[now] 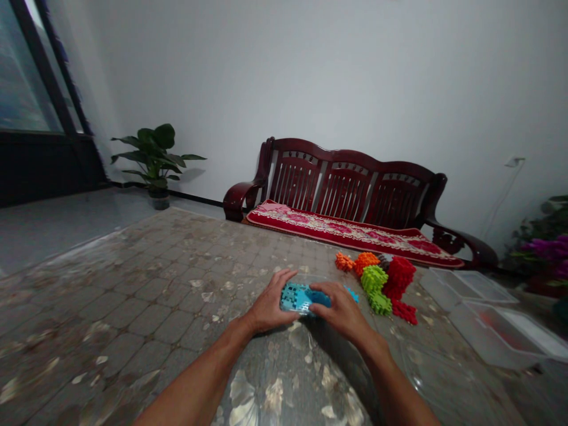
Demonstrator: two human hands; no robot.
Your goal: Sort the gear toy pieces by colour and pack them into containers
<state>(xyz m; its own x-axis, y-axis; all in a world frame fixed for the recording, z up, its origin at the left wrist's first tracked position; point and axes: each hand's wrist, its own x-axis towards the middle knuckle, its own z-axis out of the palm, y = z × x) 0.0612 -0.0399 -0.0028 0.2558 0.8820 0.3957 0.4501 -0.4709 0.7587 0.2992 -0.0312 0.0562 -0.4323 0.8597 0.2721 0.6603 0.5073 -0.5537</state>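
On the bench (146, 296), we see the left hand (268, 303) curled around the left end of the blue pieces (293, 294); the right hand (341, 309) grips their right end, thumb opposing bent fingers. Rightward sit green pieces (375, 284), then red pieces (400, 277).

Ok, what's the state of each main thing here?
Blue textured plastic pieces: held.
Left hand: curled around their left end.
Right hand: curled around their right end.
Green knobbly plastic pieces: bunched together.
Red knobbly plastic pieces: bunched together.
Orange knobbly plastic pieces: bunched together.
Near translucent plastic box: something reddish inside.
Maroon wooden bench: seat covered by red floral cloth.
Green potted plant: upright.
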